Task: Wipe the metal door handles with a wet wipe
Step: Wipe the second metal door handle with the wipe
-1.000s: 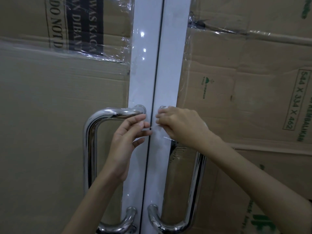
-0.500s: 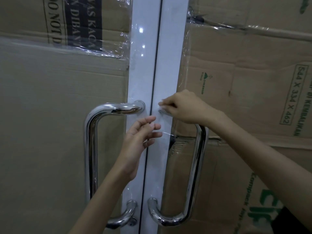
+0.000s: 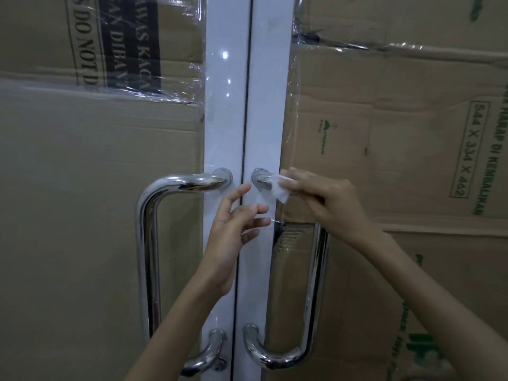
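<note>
Two chrome D-shaped door handles hang on a white double door [image 3: 264, 111]. The left handle [image 3: 147, 243] is bare. My right hand [image 3: 321, 199] holds a small white wet wipe [image 3: 280, 188] against the top bar of the right handle [image 3: 316, 298], close to its upper mount. My left hand [image 3: 236, 229] hovers in front of the door seam below the mounts, fingers loosely spread, holding nothing I can make out.
Cardboard sheets [image 3: 96, 215] under clear plastic film cover both door panels. Printed cardboard [image 3: 412, 160] lies behind the right handle. Both lower handle mounts sit near the bottom edge of the view.
My right hand has settled on the right handle's top bar, and the white wipe now shows under its fingers. My left hand stays near the seam with its fingers spread wider.
</note>
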A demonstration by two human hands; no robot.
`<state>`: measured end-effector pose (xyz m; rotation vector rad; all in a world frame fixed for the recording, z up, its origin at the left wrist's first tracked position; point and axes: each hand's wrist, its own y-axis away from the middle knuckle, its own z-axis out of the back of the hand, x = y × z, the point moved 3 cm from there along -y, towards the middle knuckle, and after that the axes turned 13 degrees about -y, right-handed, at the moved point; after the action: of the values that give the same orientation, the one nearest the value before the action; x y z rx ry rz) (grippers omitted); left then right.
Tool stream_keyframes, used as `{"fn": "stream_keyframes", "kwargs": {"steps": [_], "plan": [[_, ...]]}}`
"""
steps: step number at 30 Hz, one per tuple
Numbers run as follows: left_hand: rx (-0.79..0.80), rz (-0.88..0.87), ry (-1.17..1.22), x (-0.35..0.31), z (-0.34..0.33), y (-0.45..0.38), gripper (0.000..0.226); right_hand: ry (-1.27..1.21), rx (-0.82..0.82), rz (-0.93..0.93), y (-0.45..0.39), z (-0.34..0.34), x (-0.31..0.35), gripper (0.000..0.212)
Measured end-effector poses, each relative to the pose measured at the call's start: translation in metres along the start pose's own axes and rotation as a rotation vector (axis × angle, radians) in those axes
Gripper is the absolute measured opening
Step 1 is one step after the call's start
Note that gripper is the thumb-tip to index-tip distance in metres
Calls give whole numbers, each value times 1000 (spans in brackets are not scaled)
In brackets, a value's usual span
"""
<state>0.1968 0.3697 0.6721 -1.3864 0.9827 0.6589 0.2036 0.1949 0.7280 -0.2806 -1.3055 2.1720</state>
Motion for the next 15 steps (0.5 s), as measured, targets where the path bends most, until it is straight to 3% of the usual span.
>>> {"fn": "stream_keyframes", "kwargs": {"steps": [3, 6, 11, 12, 15], "plan": [[-14, 1, -22, 1, 3, 0, 34, -80, -167, -121, 2, 14, -5, 23], [-3, 18, -22, 2, -2, 1, 33, 69, -179, -267, -9, 5, -3, 25], [42, 22, 13, 0, -14, 4, 32, 280, -108, 64, 4, -20, 17, 40], [46, 23, 7, 1, -13, 6, 32, 244, -145, 44, 9, -15, 11, 38], [28, 34, -15, 4, -5, 9, 32, -154, -347, -351, 20, 12, -9, 28]]}}
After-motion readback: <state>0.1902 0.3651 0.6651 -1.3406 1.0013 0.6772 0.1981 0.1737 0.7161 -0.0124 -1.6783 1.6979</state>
